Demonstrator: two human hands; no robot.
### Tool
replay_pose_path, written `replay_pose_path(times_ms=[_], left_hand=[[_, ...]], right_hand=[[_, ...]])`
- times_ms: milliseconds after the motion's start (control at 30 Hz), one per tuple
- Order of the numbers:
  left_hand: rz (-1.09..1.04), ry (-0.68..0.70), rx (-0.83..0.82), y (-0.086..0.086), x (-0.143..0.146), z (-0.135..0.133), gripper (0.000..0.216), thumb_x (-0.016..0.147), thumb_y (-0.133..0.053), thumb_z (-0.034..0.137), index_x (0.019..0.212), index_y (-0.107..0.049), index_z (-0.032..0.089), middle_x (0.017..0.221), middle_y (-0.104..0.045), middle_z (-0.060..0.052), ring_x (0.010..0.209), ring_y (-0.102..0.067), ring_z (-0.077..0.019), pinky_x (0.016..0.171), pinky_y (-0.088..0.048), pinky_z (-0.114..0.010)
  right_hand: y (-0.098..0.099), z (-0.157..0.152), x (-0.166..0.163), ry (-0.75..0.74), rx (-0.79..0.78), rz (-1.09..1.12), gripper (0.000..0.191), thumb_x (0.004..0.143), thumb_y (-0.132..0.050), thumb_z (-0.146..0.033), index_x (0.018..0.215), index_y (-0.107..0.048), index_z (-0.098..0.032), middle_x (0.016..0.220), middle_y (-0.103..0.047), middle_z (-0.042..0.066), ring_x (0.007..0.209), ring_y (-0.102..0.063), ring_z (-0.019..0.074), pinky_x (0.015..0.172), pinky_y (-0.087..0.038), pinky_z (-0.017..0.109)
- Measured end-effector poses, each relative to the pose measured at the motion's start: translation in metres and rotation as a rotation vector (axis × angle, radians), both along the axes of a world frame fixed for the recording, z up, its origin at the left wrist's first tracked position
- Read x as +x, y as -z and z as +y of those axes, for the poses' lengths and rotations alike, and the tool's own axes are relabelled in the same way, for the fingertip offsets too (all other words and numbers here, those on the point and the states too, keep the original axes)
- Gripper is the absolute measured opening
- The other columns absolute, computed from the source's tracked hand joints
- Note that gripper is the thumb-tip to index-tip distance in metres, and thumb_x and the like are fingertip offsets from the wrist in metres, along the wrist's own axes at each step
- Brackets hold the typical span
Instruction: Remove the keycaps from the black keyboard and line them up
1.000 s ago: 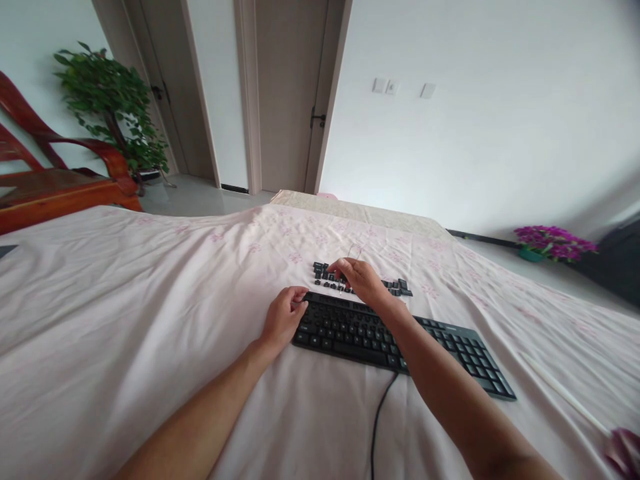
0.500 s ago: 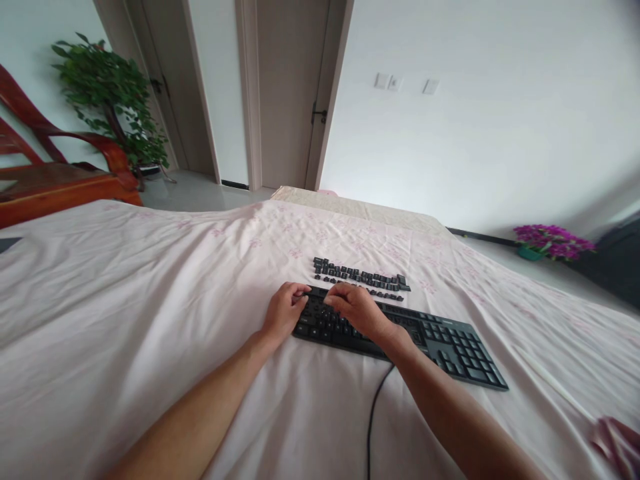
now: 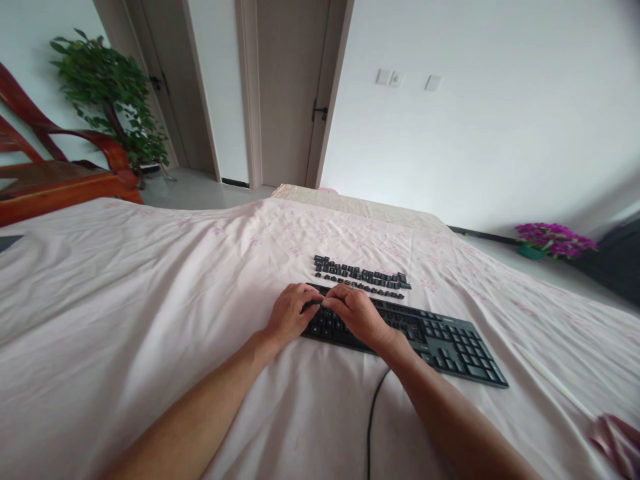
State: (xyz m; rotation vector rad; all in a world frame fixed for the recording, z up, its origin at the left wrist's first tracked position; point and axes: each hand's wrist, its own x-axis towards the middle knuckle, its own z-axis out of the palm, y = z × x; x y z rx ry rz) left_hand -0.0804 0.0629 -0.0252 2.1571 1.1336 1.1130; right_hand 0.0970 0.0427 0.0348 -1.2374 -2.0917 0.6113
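A black computer keyboard [image 3: 450, 347] lies on the pink-white bedsheet, with bare spots in its main block where keycaps are off. My left hand [image 3: 294, 312] rests over the keyboard's left end, thumb and forefinger drawn together at the upper keys. Right beside it, my right hand [image 3: 356, 312] is curled with thumb and forefinger pinched, the fingertips of both hands nearly meeting. Whatever sits between those fingertips is too small to make out. Behind the keyboard, loose black keycaps [image 3: 383, 278] are laid out in rows.
A black cable [image 3: 373, 413] runs from the keyboard toward me. The floral sheet [image 3: 225, 267] is wrinkled around it. At the right edge lies a pinkish cloth [image 3: 620, 440]. Beyond the bed are a wooden chair [image 3: 115, 160], a green plant [image 3: 107, 93] and purple flowers [image 3: 555, 239].
My left hand has shifted right along the keyboard, up to my right hand's fingertips. My right hand has stayed nearly in place.
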Motion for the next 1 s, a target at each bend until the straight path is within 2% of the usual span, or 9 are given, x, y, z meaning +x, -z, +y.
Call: replay_pose_path(times_ms=[100,167,333,533,667,767,833,1000], left_hand=[[0.046,0.13,0.007,-0.001,0.001,0.0,0.023,0.079,-0.061,0.024,0.099,-0.071,0.03,0.103,-0.066,-0.003,0.1,-0.053,-0.023,0.093,-0.037,-0.037],[0.057,0.16,0.007,0.0,0.003,0.001,0.023,0.077,-0.065,0.025,0.098,-0.071,0.032,0.1,-0.067,-0.002,0.098,-0.054,-0.0232,0.091,-0.036,-0.037],[0.119,0.067,0.048,0.002,0.012,0.002,0.011,0.079,-0.065,0.032,0.086,-0.073,0.029,0.088,-0.069,-0.002,0.088,-0.055,-0.0213,0.083,-0.037,-0.035],[0.184,0.066,0.127,0.001,0.016,-0.005,0.019,0.087,-0.055,0.036,0.086,-0.07,0.025,0.087,-0.069,0.0,0.083,-0.056,-0.0175,0.078,-0.038,-0.031],[0.17,0.049,0.107,0.003,0.016,-0.008,0.025,0.089,-0.05,0.039,0.085,-0.068,0.022,0.083,-0.067,-0.002,0.08,-0.056,-0.0166,0.074,-0.04,-0.029],[0.125,0.084,0.057,0.003,0.015,-0.007,0.021,0.087,-0.053,0.037,0.088,-0.066,0.021,0.086,-0.066,-0.002,0.083,-0.057,-0.0169,0.076,-0.043,-0.028],[0.091,0.126,0.022,0.002,0.013,-0.006,0.016,0.084,-0.059,0.033,0.095,-0.066,0.022,0.091,-0.067,-0.002,0.087,-0.057,-0.0175,0.079,-0.043,-0.029],[0.002,0.133,-0.062,0.001,0.011,-0.007,0.029,0.078,-0.065,0.018,0.106,-0.063,0.025,0.098,-0.067,-0.001,0.092,-0.058,-0.0174,0.085,-0.045,-0.03]], right_hand=[[0.005,0.0,0.002,-0.002,0.005,0.022,0.022,0.09,-0.051,-0.034,0.079,-0.063,-0.018,0.079,-0.063,0.002,0.076,-0.058,0.0145,0.072,-0.043,0.025],[0.009,0.001,0.002,-0.003,0.013,0.036,0.022,0.09,-0.05,-0.032,0.078,-0.061,-0.018,0.079,-0.062,0.002,0.076,-0.057,0.0144,0.073,-0.043,0.025],[0.027,0.003,0.002,-0.016,0.11,0.114,0.023,0.092,-0.047,-0.033,0.076,-0.056,-0.019,0.077,-0.059,0.002,0.074,-0.056,0.0142,0.073,-0.044,0.026],[0.048,0.003,0.006,-0.072,0.307,0.267,0.022,0.093,-0.046,-0.029,0.074,-0.053,-0.02,0.075,-0.058,0.003,0.073,-0.055,0.0153,0.071,-0.046,0.03],[0.047,0.0,0.007,-0.062,0.336,0.329,0.022,0.093,-0.044,-0.028,0.074,-0.053,-0.021,0.075,-0.057,0.003,0.074,-0.056,0.0159,0.071,-0.047,0.031],[0.044,-0.001,0.006,-0.045,0.325,0.34,0.021,0.093,-0.045,-0.027,0.075,-0.054,-0.021,0.076,-0.057,0.003,0.075,-0.056,0.0159,0.072,-0.047,0.031],[0.042,-0.002,0.005,-0.028,0.329,0.336,0.02,0.093,-0.045,-0.026,0.075,-0.054,-0.02,0.076,-0.057,0.004,0.076,-0.056,0.016,0.072,-0.047,0.031],[0.033,-0.007,0.007,0.016,0.387,0.278,0.022,0.093,-0.04,-0.022,0.077,-0.054,-0.02,0.079,-0.057,0.005,0.078,-0.056,0.0165,0.074,-0.046,0.032]])
